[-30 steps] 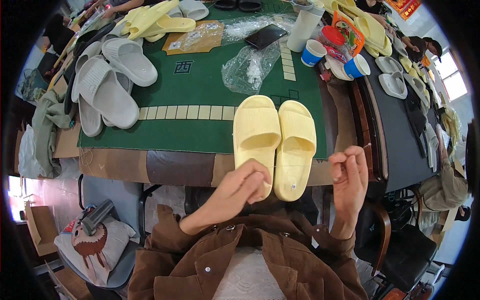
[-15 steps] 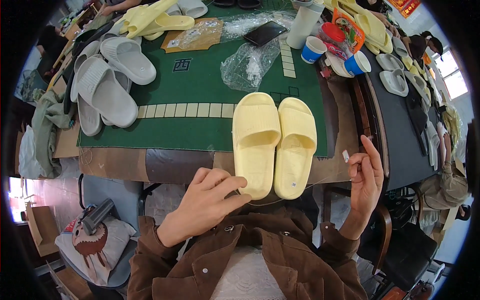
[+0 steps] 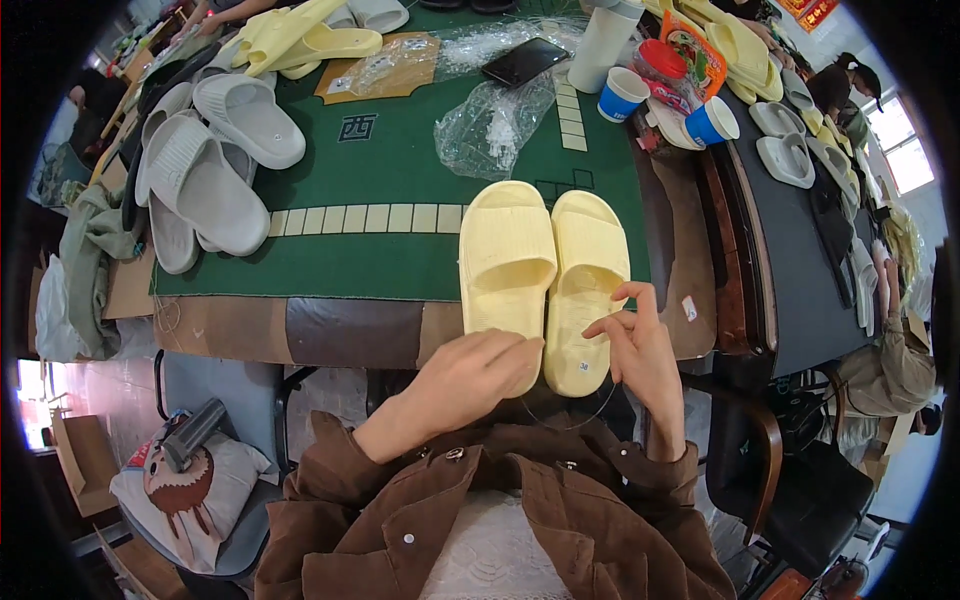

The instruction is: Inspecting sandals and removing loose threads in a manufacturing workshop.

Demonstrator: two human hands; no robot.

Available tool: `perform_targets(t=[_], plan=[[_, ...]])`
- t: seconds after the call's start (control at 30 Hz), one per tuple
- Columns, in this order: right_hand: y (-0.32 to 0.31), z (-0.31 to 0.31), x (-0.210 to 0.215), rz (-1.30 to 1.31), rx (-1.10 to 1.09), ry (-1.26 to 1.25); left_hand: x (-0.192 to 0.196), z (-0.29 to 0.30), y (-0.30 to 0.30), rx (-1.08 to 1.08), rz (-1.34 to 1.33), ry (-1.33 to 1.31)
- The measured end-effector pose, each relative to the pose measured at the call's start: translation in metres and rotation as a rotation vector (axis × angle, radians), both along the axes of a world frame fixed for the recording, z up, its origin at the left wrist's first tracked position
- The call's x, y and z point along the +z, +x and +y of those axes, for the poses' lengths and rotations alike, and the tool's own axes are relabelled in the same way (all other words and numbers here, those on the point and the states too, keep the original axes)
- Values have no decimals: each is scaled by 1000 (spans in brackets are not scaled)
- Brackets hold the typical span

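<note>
A pair of pale yellow slide slippers stands side by side, toes away from me, at the table's near edge. At the heel of the left slipper (image 3: 508, 245), my left hand (image 3: 465, 375) has its fingers bent and pressed together; what they pinch is hidden. My right hand (image 3: 645, 350) is beside the right slipper (image 3: 590, 240), its fingers bent but apart, the tips above the footbed. A small size sticker (image 3: 584, 367) marks that slipper's heel. A thin cord (image 3: 560, 427) loops below the heels between my hands; its ends are hard to make out.
Grey slippers (image 3: 215, 185) pile at the left of the green mat (image 3: 370, 270), yellow ones (image 3: 345, 42) behind them. Farther back lie clear plastic wrap (image 3: 470, 140), a phone (image 3: 525, 62), a white bottle (image 3: 600, 50) and paper cups (image 3: 622, 95). A white scrap (image 3: 690, 308) lies at right.
My right hand has moved left from beyond the table's right part to the right slipper. My left hand has shifted right over the left slipper's heel, and the cord's loop has narrowed.
</note>
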State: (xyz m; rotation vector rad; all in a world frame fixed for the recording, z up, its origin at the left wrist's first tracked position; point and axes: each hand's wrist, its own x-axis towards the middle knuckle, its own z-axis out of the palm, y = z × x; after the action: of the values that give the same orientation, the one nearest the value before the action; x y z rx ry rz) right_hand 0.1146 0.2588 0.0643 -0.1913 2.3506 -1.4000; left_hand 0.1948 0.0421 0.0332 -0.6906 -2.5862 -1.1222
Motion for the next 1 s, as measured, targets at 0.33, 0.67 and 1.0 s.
perform_targets(t=[0.33,0.67,1.0], plan=[[-10,-8,-28,116,-33,19,-15,14,-18,58,-112,38],[-6,-8,-46,359,-13,-51,-16,12,-22,162,124,-121],[-11,-27,-58,698,163,287,-30,20,-33,285,-10,-259]])
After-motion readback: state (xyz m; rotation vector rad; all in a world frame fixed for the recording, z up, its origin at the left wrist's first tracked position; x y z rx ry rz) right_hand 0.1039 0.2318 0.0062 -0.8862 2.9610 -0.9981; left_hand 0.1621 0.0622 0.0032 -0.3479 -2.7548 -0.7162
